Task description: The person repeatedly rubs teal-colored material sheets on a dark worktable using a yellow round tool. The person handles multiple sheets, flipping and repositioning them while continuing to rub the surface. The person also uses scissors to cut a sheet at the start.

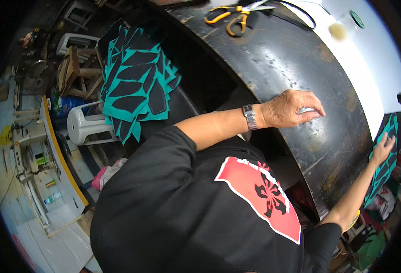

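Observation:
My left hand (pixel 294 108), with a metal-banded watch on its wrist, rests over the dark tabletop (pixel 332 150). Its fingers are curled toward the thumb. A pale patch shows between them, and I cannot make out whether it is an object or table shine. At the far right, my right hand (pixel 382 149) lies with fingers apart on a teal sheet with black leaf-shaped patches (pixel 382 170). A pile of similar teal and black pieces (pixel 139 77) sits to my left, away from both hands.
Orange-handled scissors (pixel 239 20) and a black strap (pixel 296 20) lie at the table's far end. A white surface (pixel 353 59) borders the table. On the left stand a white plastic stool (pixel 84 125), a wooden frame (pixel 80 70) and a sewing machine (pixel 30 141) on its bench.

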